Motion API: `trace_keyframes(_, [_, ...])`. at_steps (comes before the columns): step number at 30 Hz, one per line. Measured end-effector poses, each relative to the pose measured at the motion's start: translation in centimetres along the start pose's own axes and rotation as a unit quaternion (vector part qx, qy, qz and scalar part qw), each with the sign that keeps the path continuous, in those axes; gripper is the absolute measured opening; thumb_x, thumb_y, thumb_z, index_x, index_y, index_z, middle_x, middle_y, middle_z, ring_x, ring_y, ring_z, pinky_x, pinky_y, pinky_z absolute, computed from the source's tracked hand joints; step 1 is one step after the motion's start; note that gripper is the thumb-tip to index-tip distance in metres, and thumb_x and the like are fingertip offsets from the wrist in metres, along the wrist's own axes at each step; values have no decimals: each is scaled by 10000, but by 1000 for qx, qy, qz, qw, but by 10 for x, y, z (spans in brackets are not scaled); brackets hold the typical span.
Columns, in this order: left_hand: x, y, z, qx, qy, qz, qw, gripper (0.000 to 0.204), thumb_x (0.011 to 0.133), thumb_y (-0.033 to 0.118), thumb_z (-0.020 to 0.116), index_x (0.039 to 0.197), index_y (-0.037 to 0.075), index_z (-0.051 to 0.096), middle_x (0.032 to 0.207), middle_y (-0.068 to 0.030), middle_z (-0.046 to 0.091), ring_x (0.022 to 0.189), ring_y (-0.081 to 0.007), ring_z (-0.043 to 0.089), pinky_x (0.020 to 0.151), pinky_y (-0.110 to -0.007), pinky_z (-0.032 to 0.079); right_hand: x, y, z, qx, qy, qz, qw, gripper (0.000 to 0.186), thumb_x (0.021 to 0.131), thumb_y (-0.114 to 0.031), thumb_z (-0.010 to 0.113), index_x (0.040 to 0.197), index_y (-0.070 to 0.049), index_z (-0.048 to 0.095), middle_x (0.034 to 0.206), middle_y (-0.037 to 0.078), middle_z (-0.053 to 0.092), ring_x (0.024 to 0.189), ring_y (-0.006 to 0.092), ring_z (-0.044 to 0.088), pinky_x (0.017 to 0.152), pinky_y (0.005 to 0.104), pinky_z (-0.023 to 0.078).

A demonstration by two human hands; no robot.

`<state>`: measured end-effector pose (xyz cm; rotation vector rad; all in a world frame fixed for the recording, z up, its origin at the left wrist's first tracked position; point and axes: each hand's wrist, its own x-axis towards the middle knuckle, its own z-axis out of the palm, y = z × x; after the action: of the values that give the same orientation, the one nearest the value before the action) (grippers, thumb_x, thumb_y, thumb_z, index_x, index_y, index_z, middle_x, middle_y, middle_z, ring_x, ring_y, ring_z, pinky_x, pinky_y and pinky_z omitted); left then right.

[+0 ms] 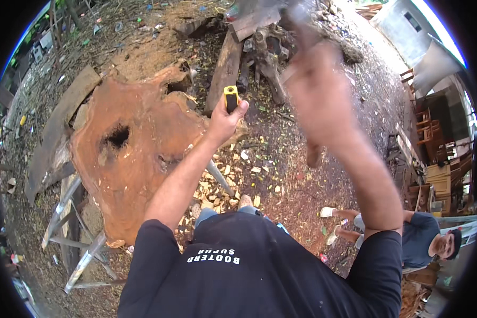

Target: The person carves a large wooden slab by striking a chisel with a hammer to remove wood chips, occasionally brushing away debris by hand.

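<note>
Outdoor yard, chip-strewn ground (pixel 281 159), slab (pixel 127 159) on trestles; left hand (pixel 225 119) fingers clamped around yellow-capped chisel (pixel 230 98) at slab's edge; likely stiff, light; right hand (pixel 318 98) blurred, fingers unreadable.

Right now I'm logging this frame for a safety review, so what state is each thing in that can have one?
Left hand: closed around a yellow-and-black tool handle.
Tool handle: upright in the grip, its lower end hidden.
Right hand: raised, motion-blurred; grip cannot be told.
Wood slab: lying flat on a metal stand, with a dark hole in it.
Wood chips: scattered on the ground.
Seated person: on the ground nearby, apart.
</note>
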<state>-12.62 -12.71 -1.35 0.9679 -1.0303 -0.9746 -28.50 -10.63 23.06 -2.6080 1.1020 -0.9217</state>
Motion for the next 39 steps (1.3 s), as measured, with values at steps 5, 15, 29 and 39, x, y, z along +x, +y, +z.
trace_keyframes(5, [-29,-52,-12,180,-23,-164,970,492,924,400,700,1266,77,553,976,-80,681,905,-161,631,834,-321,501,-22,49,59,-151,-375,90,910,296,874,-191,551,1043,51,534,773,235,666,722,403,690,698,479,576])
trace_keyframes(15, [-19,17,8,24,-2,-50,998,177,997,283,618,986,115,566,853,-3,629,840,-127,641,814,-320,541,-38,48,-1,65,-179,240,952,314,844,-239,617,973,38,545,693,205,623,620,286,633,614,421,485])
trace_keyframes(29, [-2,13,-33,-10,-7,3,1000,176,983,263,656,1002,108,576,850,20,586,780,-98,596,757,-279,505,-101,88,11,152,-161,266,938,236,883,-191,632,993,7,567,685,23,534,473,86,524,418,275,465])
trace_keyframes(39, [1,7,-34,24,-27,4,999,201,955,256,698,1022,106,583,824,28,591,750,-78,568,697,-242,476,-14,4,-21,106,7,20,994,206,882,-179,617,862,-22,485,563,93,540,461,235,547,448,393,429])
